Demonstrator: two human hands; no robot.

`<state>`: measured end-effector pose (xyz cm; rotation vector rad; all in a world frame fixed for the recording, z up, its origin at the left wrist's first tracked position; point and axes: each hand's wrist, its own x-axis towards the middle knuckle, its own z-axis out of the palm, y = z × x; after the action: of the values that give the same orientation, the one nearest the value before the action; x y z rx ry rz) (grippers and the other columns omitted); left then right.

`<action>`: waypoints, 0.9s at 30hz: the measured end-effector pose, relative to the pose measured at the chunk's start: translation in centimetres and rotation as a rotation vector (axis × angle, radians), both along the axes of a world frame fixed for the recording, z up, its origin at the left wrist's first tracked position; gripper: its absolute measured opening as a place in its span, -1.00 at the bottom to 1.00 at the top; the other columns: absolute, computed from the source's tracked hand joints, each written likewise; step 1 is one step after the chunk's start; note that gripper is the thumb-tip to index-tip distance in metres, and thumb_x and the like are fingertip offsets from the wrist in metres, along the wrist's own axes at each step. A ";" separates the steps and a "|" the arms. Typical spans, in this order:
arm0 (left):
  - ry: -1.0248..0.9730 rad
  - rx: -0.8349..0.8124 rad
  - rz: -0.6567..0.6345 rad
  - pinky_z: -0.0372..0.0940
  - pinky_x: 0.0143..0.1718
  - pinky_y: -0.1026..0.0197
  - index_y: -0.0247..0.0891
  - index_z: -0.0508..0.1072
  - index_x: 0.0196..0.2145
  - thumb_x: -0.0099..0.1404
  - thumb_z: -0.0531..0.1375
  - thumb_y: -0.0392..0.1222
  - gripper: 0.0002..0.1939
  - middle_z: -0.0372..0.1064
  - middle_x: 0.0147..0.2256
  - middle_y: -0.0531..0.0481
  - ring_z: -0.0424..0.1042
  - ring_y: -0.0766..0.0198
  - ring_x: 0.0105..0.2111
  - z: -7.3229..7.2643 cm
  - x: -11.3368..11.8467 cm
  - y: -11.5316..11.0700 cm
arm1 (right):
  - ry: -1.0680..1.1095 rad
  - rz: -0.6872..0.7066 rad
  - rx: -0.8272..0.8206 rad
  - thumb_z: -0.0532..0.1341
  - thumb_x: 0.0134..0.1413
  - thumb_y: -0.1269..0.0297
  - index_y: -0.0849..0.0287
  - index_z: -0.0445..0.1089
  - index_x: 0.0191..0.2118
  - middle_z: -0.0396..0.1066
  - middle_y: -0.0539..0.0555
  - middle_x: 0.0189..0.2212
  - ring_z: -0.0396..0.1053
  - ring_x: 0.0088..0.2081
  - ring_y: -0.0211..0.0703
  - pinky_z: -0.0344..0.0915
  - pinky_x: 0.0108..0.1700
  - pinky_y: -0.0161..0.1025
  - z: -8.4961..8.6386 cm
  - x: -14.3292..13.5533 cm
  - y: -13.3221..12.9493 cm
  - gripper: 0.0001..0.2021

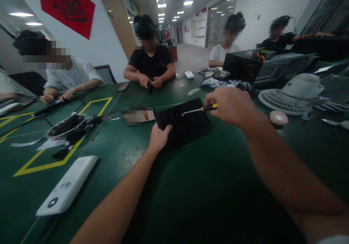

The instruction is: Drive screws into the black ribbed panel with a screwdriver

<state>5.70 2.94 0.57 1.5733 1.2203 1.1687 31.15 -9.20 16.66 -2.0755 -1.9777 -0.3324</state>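
Note:
A flat black rectangular panel (188,131) with ribs and recesses lies tilted on the green table in front of me. My left hand (159,138) grips its left edge, thumb on top. My right hand (233,104) is closed around the yellow-and-black handle of a screwdriver (193,111). The shaft points left across the panel, and its tip is at a small pale round spot on the surface. Whether the tip touches the panel I cannot tell.
Left lie a white power bank (67,186) and a round metal-rimmed part with cables (67,126). A partly blurred cardboard piece (139,116) sits beyond my left hand. Right are a white fan (293,93) and a pale oval object (278,118). Several people sit around the green table (212,186).

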 end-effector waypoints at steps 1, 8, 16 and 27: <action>-0.003 0.001 0.004 0.46 0.15 -0.21 -0.26 0.57 -0.10 0.14 0.40 -0.03 -0.60 0.66 -0.09 -0.22 0.63 -0.16 -0.03 0.0 0.0 0.0 | -0.005 0.004 0.000 0.35 0.11 0.40 -0.05 0.70 -0.06 0.64 0.12 -0.03 0.52 -0.06 0.14 0.27 -0.18 -0.05 -0.1 0.0 0.0 -0.69; -0.001 -0.013 0.000 0.46 0.14 -0.20 -0.25 0.57 -0.11 0.15 0.40 -0.02 -0.61 0.66 -0.10 -0.20 0.63 -0.15 -0.04 0.1 0.1 -0.1 | -0.040 0.034 0.006 0.27 0.12 0.45 -0.04 0.67 -0.07 0.62 0.12 -0.05 0.49 -0.11 0.12 0.12 -0.29 -0.08 -0.3 -0.1 0.3 -0.67; -0.012 -0.035 0.002 0.47 0.14 -0.18 -0.24 0.57 -0.10 0.15 0.41 -0.05 -0.62 0.66 -0.09 -0.20 0.63 -0.13 -0.04 0.4 0.0 -0.3 | -0.058 0.056 0.011 0.24 0.15 0.50 -0.02 0.65 -0.11 0.60 0.11 -0.06 0.48 -0.15 0.06 0.01 -0.33 -0.09 -0.2 -0.2 0.4 -0.67; -0.001 -0.038 0.020 0.48 0.14 -0.19 -0.24 0.58 -0.10 0.15 0.41 -0.07 -0.64 0.67 -0.09 -0.21 0.64 -0.15 -0.03 0.5 0.3 -0.4 | -0.096 0.059 0.003 0.21 0.22 0.48 -0.05 0.68 -0.11 0.58 0.13 -0.06 0.46 -0.15 0.06 0.01 -0.33 -0.09 -0.2 -0.2 0.6 -0.67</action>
<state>5.96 2.49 1.08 1.5358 1.2525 1.1525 30.95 -8.63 16.46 -2.0300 -2.0874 -0.4308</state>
